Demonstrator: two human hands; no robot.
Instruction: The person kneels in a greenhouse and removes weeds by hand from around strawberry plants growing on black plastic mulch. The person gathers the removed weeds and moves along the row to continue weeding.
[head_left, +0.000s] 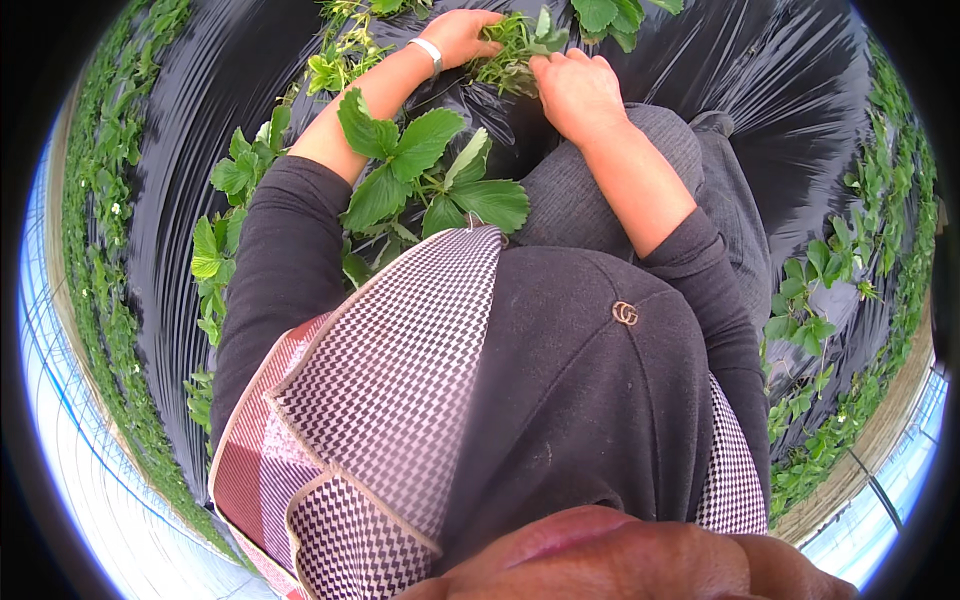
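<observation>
At the top of the head view, my left hand (459, 36) curls its thumb and fingers around a clump of thin green stems and leaves (504, 54). My right hand (579, 94) is closed against the clump's other side, by a broader pale-green leaf (550, 34); its fingertips are partly hidden. The clump is low over black plastic mulch film (480, 109). A leafy strawberry plant (431, 161) grows between my left forearm and my knee. A white band (429, 52) circles my left wrist.
More strawberry plants (244, 172) line the bed at left, with pale-green cut or loose foliage (337, 67) near my left forearm. Another strawberry plant (611, 16) stands beyond my right hand. My bent knee (664, 142) is below my right wrist. Further plant rows (97, 225) run along both sides.
</observation>
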